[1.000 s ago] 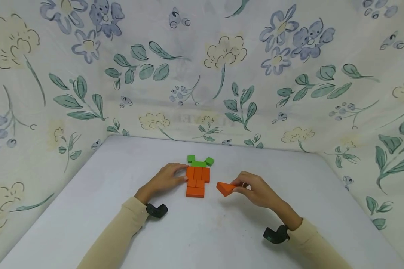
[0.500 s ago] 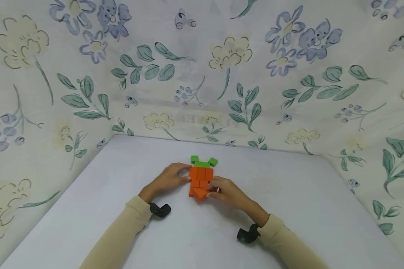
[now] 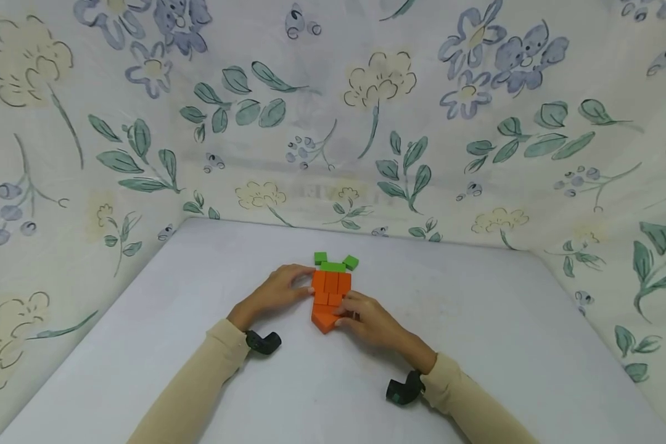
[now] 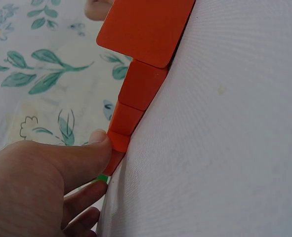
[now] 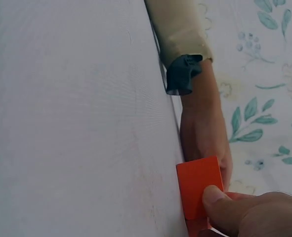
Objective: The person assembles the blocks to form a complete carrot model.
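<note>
Orange wooden blocks (image 3: 331,282) lie fitted together on the white table in a carrot-like shape, with several green blocks (image 3: 333,267) at its far end. At the near end my right hand (image 3: 372,317) pinches an orange triangular block (image 3: 324,322), its tip toward me, set against the row above it. In the right wrist view my thumb lies on the flat side of this triangular block (image 5: 197,178). My left hand (image 3: 280,287) rests along the left side of the shape, index fingertip near the upper corner. Its thumb (image 4: 100,140) touches an orange block (image 4: 119,142) in the left wrist view.
A flower-printed cloth (image 3: 333,123) stands behind and on both sides of the white table (image 3: 455,283). A black wrist camera (image 3: 405,388) sits on the right wrist and another black wrist camera (image 3: 263,342) on the left.
The right hand has carried the triangular block leftward to the near end of the orange shape, then lowered it into line there. The left hand has stayed at the shape's left side.
</note>
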`<state>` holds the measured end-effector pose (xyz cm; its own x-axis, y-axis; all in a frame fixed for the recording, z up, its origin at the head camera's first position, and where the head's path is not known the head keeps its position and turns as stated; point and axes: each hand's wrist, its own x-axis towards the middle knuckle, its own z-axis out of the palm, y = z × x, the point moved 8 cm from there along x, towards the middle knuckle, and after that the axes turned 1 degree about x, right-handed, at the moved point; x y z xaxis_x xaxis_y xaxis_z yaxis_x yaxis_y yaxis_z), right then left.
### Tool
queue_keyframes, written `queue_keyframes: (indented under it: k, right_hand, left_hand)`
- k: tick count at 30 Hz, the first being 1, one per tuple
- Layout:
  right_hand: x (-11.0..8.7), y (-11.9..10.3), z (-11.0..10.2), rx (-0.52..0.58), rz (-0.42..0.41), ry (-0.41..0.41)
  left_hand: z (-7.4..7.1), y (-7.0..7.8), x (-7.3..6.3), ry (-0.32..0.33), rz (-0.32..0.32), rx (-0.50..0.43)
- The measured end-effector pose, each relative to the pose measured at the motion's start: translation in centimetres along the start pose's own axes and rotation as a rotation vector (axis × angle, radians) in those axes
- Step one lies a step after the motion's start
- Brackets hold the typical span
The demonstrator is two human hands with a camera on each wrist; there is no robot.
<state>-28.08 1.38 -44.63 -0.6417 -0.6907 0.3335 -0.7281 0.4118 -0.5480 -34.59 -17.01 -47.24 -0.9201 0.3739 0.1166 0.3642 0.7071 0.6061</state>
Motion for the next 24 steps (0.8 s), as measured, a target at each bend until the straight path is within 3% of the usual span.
queue_keyframes:
  k: [15,20,24]
  right_hand:
    - [-0.7,-0.6,-0.3,-0.132,-0.073,-0.034]
    - [-1.2,0.8,-2.7,-0.135,-0.005,-0.035]
    - [-2.4,2.6,-6.1,-0.193,0.035,0.008]
  left_hand:
    - [0.4,-0.1,0.2,-0.021,-0.029,-0.007]
    - [-0.5,-0.6,0.6,-0.025,-0.060,-0.062]
    - [-2.0,-1.9,-0.2,-0.027,-0.090,-0.106]
